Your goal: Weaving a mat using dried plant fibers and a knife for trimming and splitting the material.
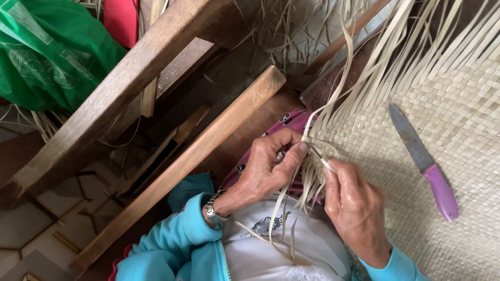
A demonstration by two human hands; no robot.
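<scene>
The left hand [266, 167] has its grip pinching pale straw strips [311, 147] at the edge of the woven mat [487, 122]. The right hand [351, 204] pinches one strip just beside it. On the mat lies a knife [424, 162] with a purple handle. Left of the mat stand wooden beams [139, 79], and beyond them a green plastic bag [37, 44] above a tiled floor [12, 227].

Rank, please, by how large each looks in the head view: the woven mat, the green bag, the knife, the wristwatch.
1. Woven mat, largest by far.
2. Green bag.
3. Knife.
4. Wristwatch, smallest.

The mat and bag both run past the frame edge, so their full sizes are not shown.
</scene>
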